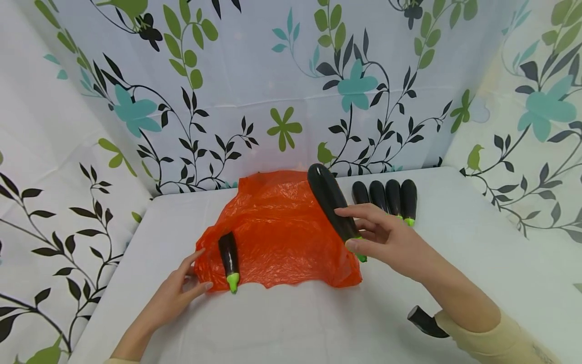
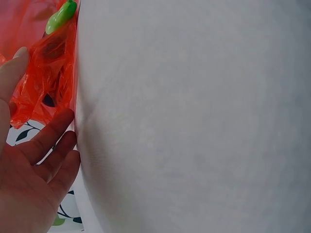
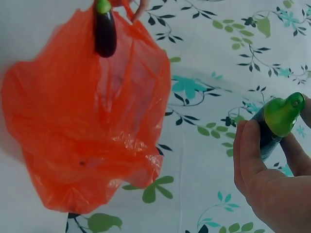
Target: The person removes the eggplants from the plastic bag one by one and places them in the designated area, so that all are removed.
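Note:
My right hand [image 1: 388, 240] holds a dark eggplant [image 1: 328, 194] near its bright green stem end, raised over the right side of an orange plastic bag [image 1: 282, 253]. In the right wrist view, fingers and thumb close around the eggplant [image 3: 272, 127] just below its green cap. Another eggplant [image 1: 229, 255] lies on the bag's left part, its green stem toward me. My left hand [image 1: 175, 288] is at the bag's left edge, thumb and fingers spread apart. The left wrist view shows its fingers [image 2: 53, 138] loosely extended beside the crumpled orange plastic.
Several more eggplants [image 1: 393, 197] lie in a row at the back right of the white table [image 1: 291, 328]. A leaf-patterned cloth [image 1: 282, 91] hangs behind the table and along its sides. Beside my right sleeve is a black object [image 1: 427, 322].

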The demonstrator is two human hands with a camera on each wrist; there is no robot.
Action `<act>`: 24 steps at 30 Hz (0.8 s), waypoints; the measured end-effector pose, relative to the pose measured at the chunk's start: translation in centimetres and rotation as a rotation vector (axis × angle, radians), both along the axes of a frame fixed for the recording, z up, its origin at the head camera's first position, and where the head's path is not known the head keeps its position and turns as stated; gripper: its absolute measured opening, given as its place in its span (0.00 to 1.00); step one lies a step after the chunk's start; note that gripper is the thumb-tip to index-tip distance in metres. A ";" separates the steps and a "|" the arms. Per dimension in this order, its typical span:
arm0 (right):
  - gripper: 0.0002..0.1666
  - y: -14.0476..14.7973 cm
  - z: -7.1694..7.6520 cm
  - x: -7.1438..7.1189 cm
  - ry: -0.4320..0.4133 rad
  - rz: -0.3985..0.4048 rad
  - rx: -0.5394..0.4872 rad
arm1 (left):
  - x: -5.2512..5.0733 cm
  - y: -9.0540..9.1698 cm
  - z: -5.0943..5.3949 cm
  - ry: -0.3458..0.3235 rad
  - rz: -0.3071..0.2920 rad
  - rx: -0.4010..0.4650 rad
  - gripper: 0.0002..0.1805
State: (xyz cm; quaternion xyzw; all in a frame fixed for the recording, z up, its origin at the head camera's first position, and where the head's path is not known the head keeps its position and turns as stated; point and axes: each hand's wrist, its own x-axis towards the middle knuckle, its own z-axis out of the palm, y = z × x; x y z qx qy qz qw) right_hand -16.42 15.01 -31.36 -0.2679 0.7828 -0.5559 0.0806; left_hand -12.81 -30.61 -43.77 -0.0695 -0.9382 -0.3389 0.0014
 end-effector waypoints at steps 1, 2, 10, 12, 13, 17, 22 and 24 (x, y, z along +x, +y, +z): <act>0.26 0.4 0.0 0.0 -0.005 -0.025 0.024 | 0.0 0.0 0.0 -0.001 0.000 0.001 0.41; 0.25 0.7 0.1 0.0 -0.010 -0.049 0.047 | 0.0 0.0 0.0 -0.001 -0.001 0.001 0.41; 0.26 3.4 -0.8 -0.6 -0.049 -0.151 0.097 | 0.1 0.0 0.0 -0.010 0.001 0.013 0.41; 0.27 4.0 -1.3 -0.7 -0.069 -0.177 0.106 | 0.0 0.0 0.0 -0.006 -0.003 0.013 0.41; 0.27 4.3 -1.5 -0.8 -0.074 -0.189 0.112 | 0.0 0.0 0.0 -0.003 -0.004 0.013 0.41; 0.28 5.0 -2.5 -1.1 -0.107 -0.221 0.128 | -0.2 -0.1 -0.1 0.003 -0.009 0.011 0.40; 0.29 5.7 -4.2 -1.5 -0.136 -0.223 0.155 | -0.2 -0.2 -0.1 -0.011 -0.003 0.016 0.41; 0.29 6.1 -4.9 -1.6 -0.144 -0.221 0.176 | -0.2 -0.2 -0.1 -0.018 0.000 0.018 0.41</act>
